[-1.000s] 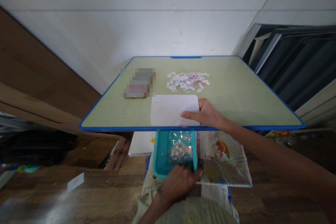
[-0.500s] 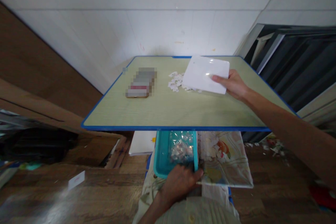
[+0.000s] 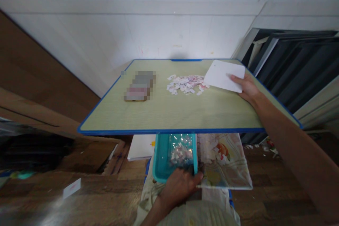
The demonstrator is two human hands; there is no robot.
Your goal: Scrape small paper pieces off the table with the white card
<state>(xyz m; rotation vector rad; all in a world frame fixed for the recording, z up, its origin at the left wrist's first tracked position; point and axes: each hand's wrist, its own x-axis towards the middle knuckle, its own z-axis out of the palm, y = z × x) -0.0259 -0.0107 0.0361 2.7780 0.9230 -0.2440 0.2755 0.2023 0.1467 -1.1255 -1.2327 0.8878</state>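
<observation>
The heap of paper scraps (image 3: 182,84) lies on the blue-edged tabletop (image 3: 164,116). At the heap's right end, the right hand (image 3: 248,87) pinches 1 white card (image 3: 224,75), thumb on top. Below and nearer than the heap, the left hand (image 3: 179,185) grips 1 turquoise tray (image 3: 161,167) by its near rim.

Card (image 3: 222,74) smooth, matt; scraps (image 3: 182,84) paper; tray (image 3: 160,162) smooth plastic; tabletop (image 3: 159,114) matt; floor (image 3: 119,194) wood-look (glossy at left).
</observation>
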